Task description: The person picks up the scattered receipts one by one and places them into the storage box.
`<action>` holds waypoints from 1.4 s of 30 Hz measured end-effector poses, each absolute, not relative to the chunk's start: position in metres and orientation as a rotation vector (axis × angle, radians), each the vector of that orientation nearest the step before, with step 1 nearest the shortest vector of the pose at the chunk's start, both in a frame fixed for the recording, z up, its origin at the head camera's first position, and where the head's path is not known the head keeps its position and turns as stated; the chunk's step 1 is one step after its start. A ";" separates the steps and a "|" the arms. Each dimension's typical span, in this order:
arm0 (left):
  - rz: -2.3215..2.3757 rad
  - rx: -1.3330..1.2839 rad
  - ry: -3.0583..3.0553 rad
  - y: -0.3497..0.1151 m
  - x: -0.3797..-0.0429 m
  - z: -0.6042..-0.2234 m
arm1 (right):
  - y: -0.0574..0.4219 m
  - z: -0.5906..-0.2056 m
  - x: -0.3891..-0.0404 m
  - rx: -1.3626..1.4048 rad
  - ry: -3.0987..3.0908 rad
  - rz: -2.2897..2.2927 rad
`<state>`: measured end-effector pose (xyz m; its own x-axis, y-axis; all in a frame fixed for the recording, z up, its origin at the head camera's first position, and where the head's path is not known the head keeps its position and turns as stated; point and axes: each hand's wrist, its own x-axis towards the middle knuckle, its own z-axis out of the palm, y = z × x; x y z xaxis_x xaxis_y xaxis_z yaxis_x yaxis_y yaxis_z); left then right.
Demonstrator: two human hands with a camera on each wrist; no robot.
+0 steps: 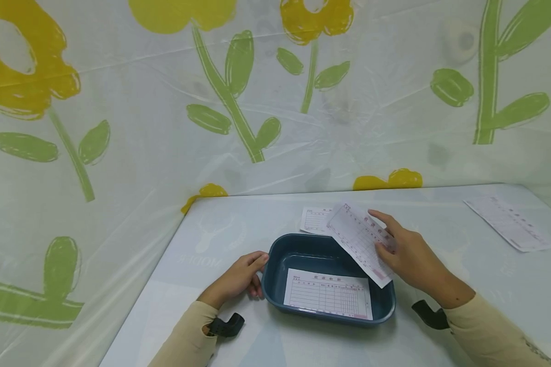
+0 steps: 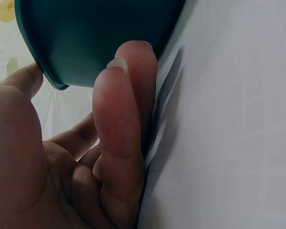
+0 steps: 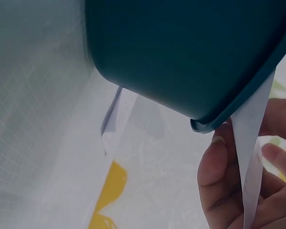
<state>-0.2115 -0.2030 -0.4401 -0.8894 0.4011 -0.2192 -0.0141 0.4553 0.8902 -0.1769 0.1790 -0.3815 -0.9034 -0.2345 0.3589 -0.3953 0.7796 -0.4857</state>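
A dark teal plastic basin (image 1: 303,252) sits on the table with a printed paper form (image 1: 328,293) lying in it. My left hand (image 1: 243,275) holds the basin's left end, a fingertip on the rim and other fingers curled by the outer wall in the left wrist view. Over the basin's right side, my right hand (image 1: 408,255) pinches another printed paper form (image 1: 355,239) between thumb and fingers. That form slants down across the back right rim. In the right wrist view, the held paper (image 3: 250,138) shows edge-on beside the basin wall (image 3: 181,57).
Just behind the basin lies another printed form (image 1: 314,220), partly covered by the held one. Farther off, a printed form (image 1: 509,224) lies at the table's back right. A flower-patterned curtain (image 1: 303,142) hangs behind the pale table (image 1: 239,336).
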 end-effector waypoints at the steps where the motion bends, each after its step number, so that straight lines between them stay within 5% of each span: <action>1: 1.419 0.324 2.310 -0.203 -0.211 -0.440 | 0.179 -0.381 -0.177 0.482 -2.694 0.826; 42: 1.429 0.336 2.303 -0.203 -0.211 -0.440 | 0.157 -0.390 -0.171 0.656 -2.702 0.867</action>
<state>-0.2106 -0.2029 -0.4404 -0.8878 0.4076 -0.2135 -0.0103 0.4463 0.8948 -0.1711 0.1566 -0.3904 -0.8736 -0.3451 0.3432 -0.4804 0.7246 -0.4941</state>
